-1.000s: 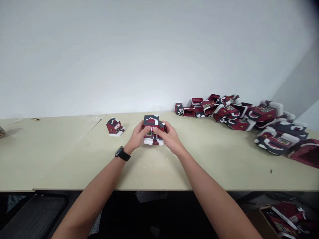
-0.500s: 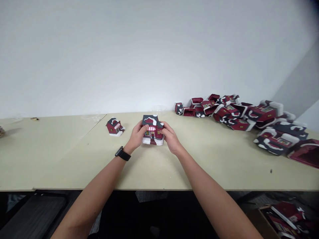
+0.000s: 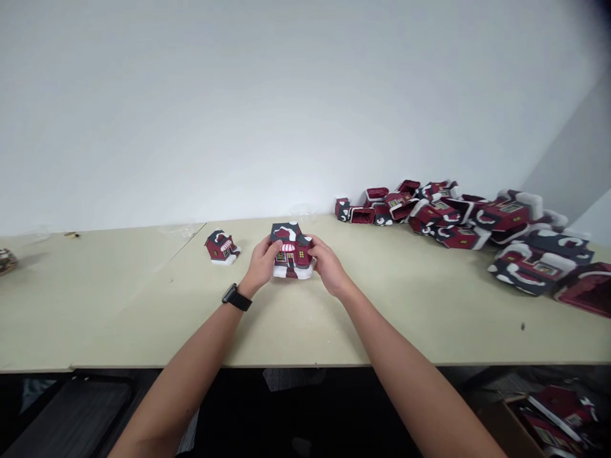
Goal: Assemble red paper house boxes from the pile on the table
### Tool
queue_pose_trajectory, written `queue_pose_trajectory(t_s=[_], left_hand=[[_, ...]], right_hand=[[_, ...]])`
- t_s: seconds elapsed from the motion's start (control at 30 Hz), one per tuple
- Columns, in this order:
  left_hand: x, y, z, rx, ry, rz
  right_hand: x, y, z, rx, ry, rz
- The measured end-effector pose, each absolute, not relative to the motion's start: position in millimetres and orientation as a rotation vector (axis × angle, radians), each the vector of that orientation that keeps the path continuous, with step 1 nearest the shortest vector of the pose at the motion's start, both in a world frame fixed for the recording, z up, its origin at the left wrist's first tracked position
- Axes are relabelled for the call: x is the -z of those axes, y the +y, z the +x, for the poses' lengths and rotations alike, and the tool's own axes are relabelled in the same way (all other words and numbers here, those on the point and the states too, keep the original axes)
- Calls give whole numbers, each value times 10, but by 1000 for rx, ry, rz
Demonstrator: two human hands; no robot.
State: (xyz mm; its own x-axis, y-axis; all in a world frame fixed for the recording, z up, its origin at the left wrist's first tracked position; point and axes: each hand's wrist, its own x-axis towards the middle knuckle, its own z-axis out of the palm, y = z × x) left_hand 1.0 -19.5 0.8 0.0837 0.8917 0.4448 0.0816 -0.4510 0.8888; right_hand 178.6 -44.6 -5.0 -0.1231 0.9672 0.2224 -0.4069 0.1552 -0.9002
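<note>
Between my two hands is a small model house with dark red walls, a dark roof patched with white snow, a striped awning and a white base. My left hand grips its left side, thumb on the front wall. On the right side, my right hand closes round the house with the thumb near the yellow window. The house faces me, roughly upright; whether its base touches the table cannot be told. A similar model house stands on the table to the left of my hands.
A heap of similar model houses lies along the wall at the right, some showing hollow undersides. Below the table's right front edge, a cardboard box holds more houses. Clear plastic lies near the wall, and a chair is at lower left.
The held house has tipped slightly, so its front and base look a little different. Both hands keep their grip on it. The whole view has shifted slightly.
</note>
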Motion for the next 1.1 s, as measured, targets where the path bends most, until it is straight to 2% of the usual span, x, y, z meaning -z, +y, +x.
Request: queue_pose_trajectory(t_s=[1.1], left_hand=[[63, -147, -55, -1444, 1127, 1883]], right_hand=[[28, -440, 1791, -1295, -1059, -763]])
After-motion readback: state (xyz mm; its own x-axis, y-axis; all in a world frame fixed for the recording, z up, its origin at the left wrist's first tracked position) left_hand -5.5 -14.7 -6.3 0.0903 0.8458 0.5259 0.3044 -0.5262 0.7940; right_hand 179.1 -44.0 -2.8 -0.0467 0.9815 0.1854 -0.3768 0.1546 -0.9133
